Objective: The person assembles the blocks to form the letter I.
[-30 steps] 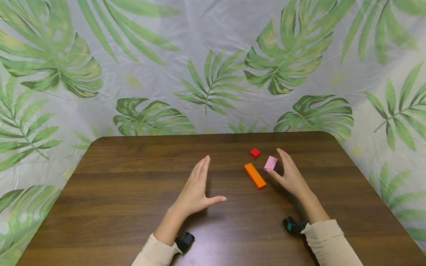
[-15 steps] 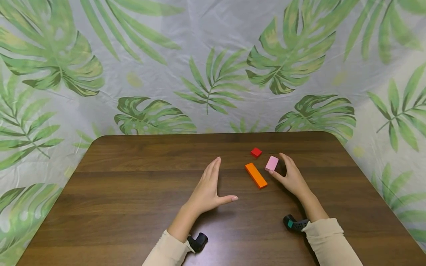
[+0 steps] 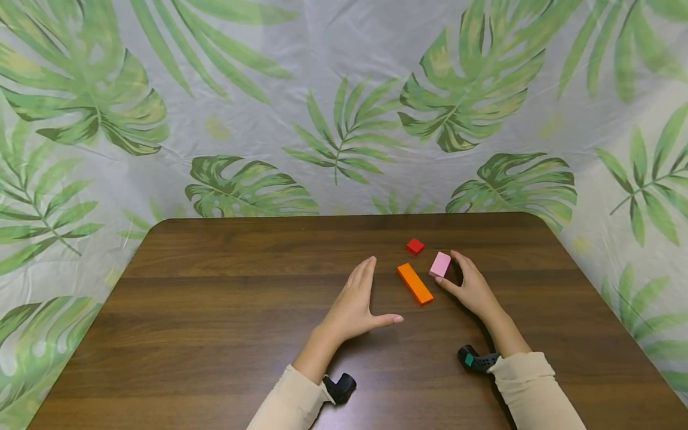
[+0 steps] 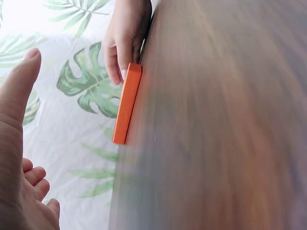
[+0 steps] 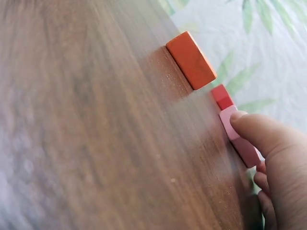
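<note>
My right hand (image 3: 475, 289) pinches a pink block (image 3: 440, 264) between thumb and fingers on the table's right half. In the right wrist view the thumb lies against the pink block (image 5: 238, 136), and the other fingers curl at its far side. My left hand (image 3: 352, 307) is held over the table with thumb and fingers spread wide, nothing between them. Between the two hands lies a long orange block (image 3: 415, 283), angled, a little right of the left fingertips. Behind it sits a small red block (image 3: 415, 246), close to the pink one.
The dark wooden table (image 3: 215, 322) has rounded far corners. A leaf-patterned cloth (image 3: 344, 107) hangs behind it and at both sides. Each wrist wears a black strapped camera, such as the left wrist camera (image 3: 341, 388).
My left hand has moved right, toward the orange block. The right hand's fingers have closed in on the pink block. The blocks keep their places on the table.
</note>
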`<act>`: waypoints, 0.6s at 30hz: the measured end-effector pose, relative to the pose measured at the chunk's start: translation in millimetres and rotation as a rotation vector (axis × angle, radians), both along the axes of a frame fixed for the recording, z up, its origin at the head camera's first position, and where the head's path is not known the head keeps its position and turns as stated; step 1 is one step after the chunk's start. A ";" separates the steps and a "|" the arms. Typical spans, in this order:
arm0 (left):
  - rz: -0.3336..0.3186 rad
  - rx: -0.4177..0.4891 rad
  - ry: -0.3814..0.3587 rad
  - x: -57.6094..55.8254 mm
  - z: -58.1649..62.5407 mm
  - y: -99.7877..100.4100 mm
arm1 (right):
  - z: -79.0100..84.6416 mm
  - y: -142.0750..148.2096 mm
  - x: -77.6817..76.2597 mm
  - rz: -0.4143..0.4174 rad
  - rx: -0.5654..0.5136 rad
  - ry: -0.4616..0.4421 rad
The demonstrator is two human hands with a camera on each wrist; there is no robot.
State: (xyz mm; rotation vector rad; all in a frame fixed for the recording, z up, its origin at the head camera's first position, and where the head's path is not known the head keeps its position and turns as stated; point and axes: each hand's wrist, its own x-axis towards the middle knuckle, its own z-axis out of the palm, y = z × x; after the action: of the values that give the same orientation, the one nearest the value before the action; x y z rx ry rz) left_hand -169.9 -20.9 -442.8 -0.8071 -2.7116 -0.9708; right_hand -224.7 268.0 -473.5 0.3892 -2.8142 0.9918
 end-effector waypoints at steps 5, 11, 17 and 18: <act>-0.003 0.005 -0.030 -5.9 -3.8 8.8 | -0.5 0.8 0.0 -0.005 0.006 -0.003; 0.006 0.012 -0.093 -11.3 -7.8 18.2 | -0.2 0.7 -0.3 -0.005 0.006 0.003; 0.014 0.078 -0.204 -15.4 -12.4 26.3 | 0.0 -0.4 -0.1 -0.001 -0.003 0.001; 0.015 0.089 -0.217 -16.0 -13.2 27.7 | 0.1 -0.3 0.0 -0.001 -0.005 0.000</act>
State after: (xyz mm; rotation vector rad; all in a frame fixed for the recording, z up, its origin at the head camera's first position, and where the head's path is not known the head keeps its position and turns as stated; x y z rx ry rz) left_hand -186.0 6.7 -456.0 -0.7023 -2.8226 -1.2326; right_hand -224.8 267.7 -473.3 0.3875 -2.8108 0.9987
